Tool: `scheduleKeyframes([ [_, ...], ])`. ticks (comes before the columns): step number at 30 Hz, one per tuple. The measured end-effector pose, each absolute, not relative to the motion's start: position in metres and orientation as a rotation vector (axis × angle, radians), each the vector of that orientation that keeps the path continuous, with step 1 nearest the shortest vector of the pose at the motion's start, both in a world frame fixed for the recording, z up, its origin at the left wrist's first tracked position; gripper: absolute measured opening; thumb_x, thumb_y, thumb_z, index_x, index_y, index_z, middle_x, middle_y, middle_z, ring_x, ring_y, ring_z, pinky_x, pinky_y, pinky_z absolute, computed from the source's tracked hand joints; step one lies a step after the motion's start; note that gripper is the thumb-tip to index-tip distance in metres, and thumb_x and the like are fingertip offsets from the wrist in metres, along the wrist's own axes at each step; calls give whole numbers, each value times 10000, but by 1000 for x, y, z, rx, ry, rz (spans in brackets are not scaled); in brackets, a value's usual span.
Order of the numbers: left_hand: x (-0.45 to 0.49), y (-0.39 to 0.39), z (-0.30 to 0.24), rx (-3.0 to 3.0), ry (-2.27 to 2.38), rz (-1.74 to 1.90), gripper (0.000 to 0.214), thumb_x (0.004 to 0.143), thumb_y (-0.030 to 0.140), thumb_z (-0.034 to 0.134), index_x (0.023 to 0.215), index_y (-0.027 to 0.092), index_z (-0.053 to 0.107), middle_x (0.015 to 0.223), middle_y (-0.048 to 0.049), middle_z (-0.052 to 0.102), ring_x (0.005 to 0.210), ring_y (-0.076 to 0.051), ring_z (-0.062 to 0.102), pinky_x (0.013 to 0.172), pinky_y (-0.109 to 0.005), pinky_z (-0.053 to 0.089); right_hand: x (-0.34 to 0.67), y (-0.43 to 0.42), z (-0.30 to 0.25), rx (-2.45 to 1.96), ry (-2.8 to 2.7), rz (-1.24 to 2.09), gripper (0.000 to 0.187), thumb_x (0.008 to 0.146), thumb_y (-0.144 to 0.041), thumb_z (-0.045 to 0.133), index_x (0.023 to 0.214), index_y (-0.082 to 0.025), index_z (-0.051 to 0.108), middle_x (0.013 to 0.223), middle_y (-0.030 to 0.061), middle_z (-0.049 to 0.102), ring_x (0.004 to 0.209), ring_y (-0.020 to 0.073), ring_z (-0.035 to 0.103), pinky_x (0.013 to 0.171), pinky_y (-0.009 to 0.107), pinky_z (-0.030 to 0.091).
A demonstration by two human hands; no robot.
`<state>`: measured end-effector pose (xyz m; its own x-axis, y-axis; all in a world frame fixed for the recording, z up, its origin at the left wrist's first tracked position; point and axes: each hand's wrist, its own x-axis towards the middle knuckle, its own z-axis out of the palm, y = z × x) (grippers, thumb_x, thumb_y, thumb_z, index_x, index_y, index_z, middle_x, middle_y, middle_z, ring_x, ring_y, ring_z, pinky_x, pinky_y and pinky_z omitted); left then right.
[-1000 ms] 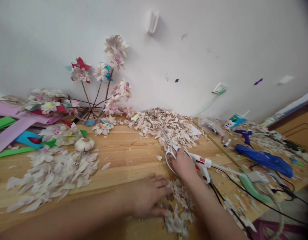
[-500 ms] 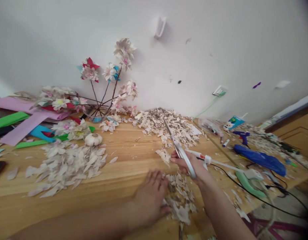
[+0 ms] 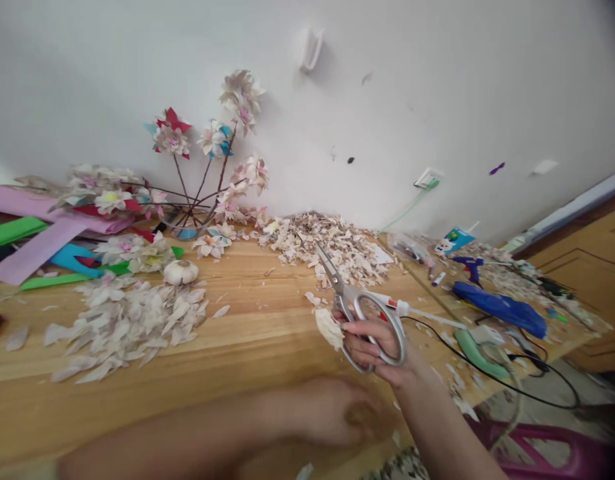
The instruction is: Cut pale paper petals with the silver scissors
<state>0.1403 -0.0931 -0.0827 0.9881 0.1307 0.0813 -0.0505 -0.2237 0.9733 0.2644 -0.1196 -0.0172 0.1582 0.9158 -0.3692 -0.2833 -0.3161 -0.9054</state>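
My right hand (image 3: 370,343) has its fingers through the handles of silver scissors (image 3: 342,290), blades pointing away toward the wall. Against its fingertips is a pale papery piece (image 3: 330,328), like garlic skin. My left hand (image 3: 342,410) is low over the table's near side, smeared by motion, so its fingers cannot be made out. Below it, loose scraps (image 3: 400,463) show past the table's front edge. To the left lie a pile of pale papery petals (image 3: 142,320) and a whole garlic bulb (image 3: 181,272).
Papery flowers on twigs (image 3: 242,100) stand in a clear bowl by the wall. A heap of scraps (image 3: 332,240) lies behind the scissors. Rightward are a glue gun (image 3: 470,265), a blue bag (image 3: 497,309), a power strip (image 3: 432,317) with black cable, and a magenta stool (image 3: 547,450). Coloured paper (image 3: 42,250) lies left.
My left hand has swept toward me and right, and the small scrap pile between my hands has left the tabletop. The scissors have turned, showing both handle loops. The view has shifted slightly.
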Motion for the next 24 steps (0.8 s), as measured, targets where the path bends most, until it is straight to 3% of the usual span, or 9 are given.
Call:
scheduleKeyframes([
  [5, 79, -34, -69, 1532, 292, 316, 367, 731, 330, 627, 1055, 175, 552, 1088, -104, 637, 1026, -239, 594, 912, -410, 447, 253, -97, -30, -1314, -697, 1501, 219, 506, -279, 714, 674, -168, 627, 330, -151, 298, 307, 6, 104, 313, 161, 69],
  [10, 56, -18, -68, 1054, 438, 480, 410, 605, 380, 783, 915, 215, 570, 900, -11, 649, 879, -180, 597, 829, -358, 445, 226, -77, -49, -1337, -764, 1479, 253, 520, -299, 714, 707, -180, 593, 349, -148, 339, 289, 9, 171, 298, 148, 131],
  [15, 41, -18, -84, 1029, 516, 597, 370, 602, 355, 792, 837, 194, 557, 761, 27, 603, 695, -128, 572, 687, -294, 458, 209, -68, -62, -1429, -850, 1217, 331, 513, -282, 765, 761, -215, 556, 570, -71, 602, 312, 35, 368, 285, 155, 228],
  [19, 33, -20, -96, 1052, 543, 645, 361, 621, 335, 779, 835, 202, 520, 759, 41, 578, 631, -107, 543, 627, -278, 463, 201, -64, -67, -1441, -933, 1020, 417, 452, -275, 822, 756, -233, 539, 656, -31, 656, 568, 154, 612, 475, 238, 473],
  [21, 31, -21, -99, 1060, 519, 627, 347, 643, 325, 763, 844, 209, 506, 742, 47, 579, 597, -99, 531, 607, -271, 454, 196, -64, -70, -1438, -969, 947, 436, 456, -323, 830, 767, -238, 536, 662, -24, 664, 644, 189, 640, 574, 288, 518],
  [24, 31, -21, -100, 1027, 482, 599, 328, 651, 322, 755, 806, 211, 489, 712, 48, 587, 610, -106, 535, 622, -282, 456, 188, -66, -76, -1451, -1016, 853, 431, 486, -405, 817, 762, -240, 530, 661, -10, 675, 645, 212, 652, 601, 328, 538],
])
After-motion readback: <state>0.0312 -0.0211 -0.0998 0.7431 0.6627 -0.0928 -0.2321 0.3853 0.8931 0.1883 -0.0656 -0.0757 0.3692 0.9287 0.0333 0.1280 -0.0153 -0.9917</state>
